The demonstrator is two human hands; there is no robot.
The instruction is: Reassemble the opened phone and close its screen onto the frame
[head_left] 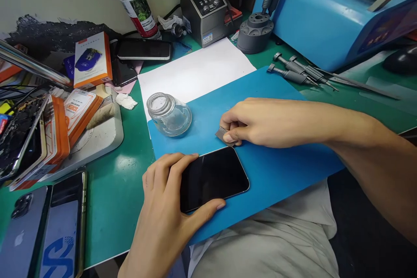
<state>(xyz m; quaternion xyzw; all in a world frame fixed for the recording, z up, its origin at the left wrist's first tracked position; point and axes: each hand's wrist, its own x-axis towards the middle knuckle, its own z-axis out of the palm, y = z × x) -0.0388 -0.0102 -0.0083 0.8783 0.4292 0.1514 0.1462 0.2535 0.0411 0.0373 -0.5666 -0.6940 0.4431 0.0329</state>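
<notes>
A smartphone (213, 178) with a dark screen lies face up on the blue mat (276, 173). My left hand (166, 200) grips it from the left, thumb along the near edge and fingers along the far edge. Pinched between the thumb and fingers of my right hand (250, 124) is a small, thin grey metal blade (221, 134). The blade is just beyond the phone's far right corner; whether it touches the phone I cannot tell. A small glass jar (169, 115) stands on the mat, left of my right hand.
White paper (195, 74) lies behind the mat. Several screwdrivers (293, 71) and tweezers (358, 82) lie at the right, near a blue machine (325, 13). A bottle (138, 8) and a grey control unit (205, 8) stand behind. More phones (61, 226) and orange boxes (58, 130) crowd the left.
</notes>
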